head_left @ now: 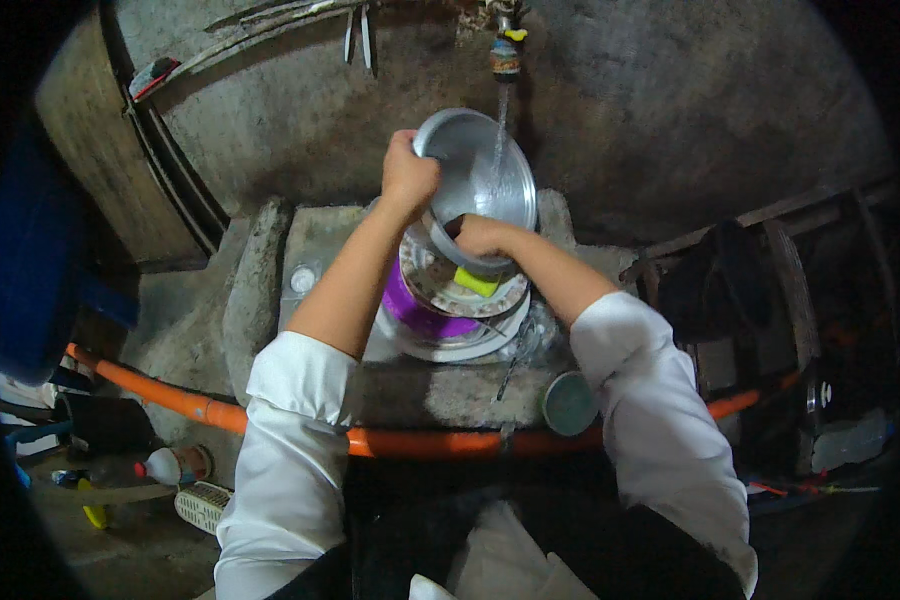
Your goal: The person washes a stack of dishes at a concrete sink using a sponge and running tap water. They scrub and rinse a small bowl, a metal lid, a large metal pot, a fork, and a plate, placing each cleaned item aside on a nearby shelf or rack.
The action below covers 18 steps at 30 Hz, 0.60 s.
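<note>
A metal basin [457, 142] is tilted under water running from a tap [505, 56]. My left hand [411, 174] grips its upper left rim. My right hand [482, 235] reaches over the near rim, its fingers hidden inside, so I cannot tell whether it holds anything. Below the basin, a yellow-green sponge [477, 282] lies on a patterned plate [439, 295], which is stacked on other dishes. A purple container [427, 319] shows at the stack's left side, above a wide white plate [450, 354].
A clear glass [303, 279] stands left of the stack, on the concrete sink. A round green lid or container [570, 403] is at the front right edge. An orange pipe [435, 442] runs along the front. A plastic bottle [172, 465] lies low at the left, near a blue container [34, 255].
</note>
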### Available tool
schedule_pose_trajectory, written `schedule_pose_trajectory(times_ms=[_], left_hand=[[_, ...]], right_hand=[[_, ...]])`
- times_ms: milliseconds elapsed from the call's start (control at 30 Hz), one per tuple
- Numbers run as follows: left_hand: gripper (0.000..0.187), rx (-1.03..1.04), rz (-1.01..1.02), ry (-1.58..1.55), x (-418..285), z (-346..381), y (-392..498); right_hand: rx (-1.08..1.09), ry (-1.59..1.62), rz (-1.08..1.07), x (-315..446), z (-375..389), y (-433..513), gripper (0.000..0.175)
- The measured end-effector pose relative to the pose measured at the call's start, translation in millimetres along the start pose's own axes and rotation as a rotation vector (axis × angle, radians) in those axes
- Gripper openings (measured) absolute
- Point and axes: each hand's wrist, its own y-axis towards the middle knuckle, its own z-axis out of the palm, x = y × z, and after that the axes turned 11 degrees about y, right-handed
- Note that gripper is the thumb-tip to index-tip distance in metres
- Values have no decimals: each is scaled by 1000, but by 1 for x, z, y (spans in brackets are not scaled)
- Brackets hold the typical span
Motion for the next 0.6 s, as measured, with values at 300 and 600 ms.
schedule_pose_trajectory(times_ms=[300,600], left_hand=[[43,172,-75,-139,1,7,-1],[42,-247,56,92,-6,8,-18]], right_hand=[[-490,-762,-411,-36,-58,-26,17],[-458,657,-100,21,23,-23,26]])
